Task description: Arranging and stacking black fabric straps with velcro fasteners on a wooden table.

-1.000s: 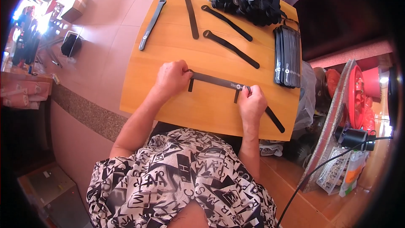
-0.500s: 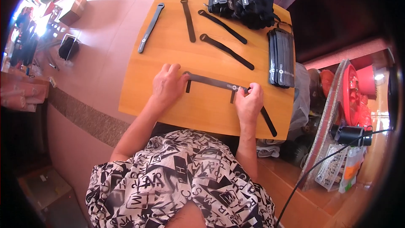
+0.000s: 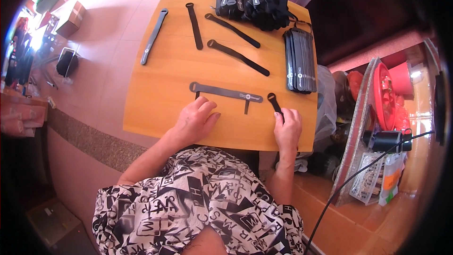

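A grey strap [image 3: 222, 91] with a slotted round end lies across the near half of the table, over two short black strips [image 3: 247, 107]. My left hand [image 3: 194, 120] rests just below its slotted end. The fingers are half bent over the lower end of one strip, thumb apart, and no held thing shows. To the right, my right hand [image 3: 288, 131] grips a black strap [image 3: 273, 102] between thumb and fingers. Its slotted end points away from me, and the hand hides the rest. Farther off lie two black straps [image 3: 236, 31] [image 3: 239, 58] and two dark grey straps [image 3: 194, 27] [image 3: 154, 36].
Bundled black straps [image 3: 259, 2] sit at the table's far right corner. A neat stack of grey straps [image 3: 300, 61] lies along the right edge of the wooden table [image 3: 165, 99]. Beyond that edge stand a shelf, a red basin [image 3: 384, 99] and a hanging black cable [image 3: 349, 182].
Both hands have let go of the grey strap, which now lies flat. My right hand has moved nearer and taken the black strap. My left hand has drawn back toward me. The view has shifted slightly.
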`<state>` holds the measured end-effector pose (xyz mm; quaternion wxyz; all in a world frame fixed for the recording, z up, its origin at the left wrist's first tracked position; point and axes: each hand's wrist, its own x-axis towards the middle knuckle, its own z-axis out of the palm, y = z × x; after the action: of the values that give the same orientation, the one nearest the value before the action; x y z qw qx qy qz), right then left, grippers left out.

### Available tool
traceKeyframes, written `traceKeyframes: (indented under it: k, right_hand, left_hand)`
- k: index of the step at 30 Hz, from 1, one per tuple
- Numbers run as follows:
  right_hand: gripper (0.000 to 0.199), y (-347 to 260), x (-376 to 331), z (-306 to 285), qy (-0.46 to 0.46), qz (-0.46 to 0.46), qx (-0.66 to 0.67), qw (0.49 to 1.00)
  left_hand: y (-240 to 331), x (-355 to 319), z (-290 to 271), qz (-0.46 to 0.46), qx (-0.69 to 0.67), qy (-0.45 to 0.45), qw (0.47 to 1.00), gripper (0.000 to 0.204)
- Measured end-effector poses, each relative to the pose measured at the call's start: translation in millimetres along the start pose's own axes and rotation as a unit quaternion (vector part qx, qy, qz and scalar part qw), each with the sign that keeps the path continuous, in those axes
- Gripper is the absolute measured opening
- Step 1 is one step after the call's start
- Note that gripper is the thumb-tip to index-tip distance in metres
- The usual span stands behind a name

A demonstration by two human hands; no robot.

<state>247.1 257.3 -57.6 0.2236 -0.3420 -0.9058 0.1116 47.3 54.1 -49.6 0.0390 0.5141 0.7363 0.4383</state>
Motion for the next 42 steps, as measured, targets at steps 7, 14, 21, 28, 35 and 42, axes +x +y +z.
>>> traceKeyframes:
  k: [7,14,21,28,35,42]
  right_hand:
    - [0.014,1,-1,-3,0.011,0.11,0.049,0.993]
    - [0.013,-79,-7,-17,-0.004,-0.145,0.11,0.983]
    - [0.022,-103,-1,-16,-0.07,-0.245,0.192,0.948]
    - [0.03,-64,10,-22,-0.247,-0.128,0.303,0.912]
    - [0.011,-36,12,-16,-0.262,-0.042,0.389,0.882]
    - [0.01,-34,13,-22,-0.36,0.151,0.509,0.767]
  left_hand:
    - [11,-4,0,-0.024,-0.073,-0.035,0.996,0.021]
    - [26,8,-16,-0.408,-0.475,-0.134,0.768,0.018]
    - [14,-3,-34,-0.378,-0.418,-0.158,0.81,0.016]
    - [12,-2,-72,-0.259,-0.323,-0.146,0.898,0.01]
    - [1,0,-73,-0.273,-0.358,-0.06,0.891,0.009]
    - [-2,4,-70,-0.273,-0.309,-0.052,0.91,0.011]
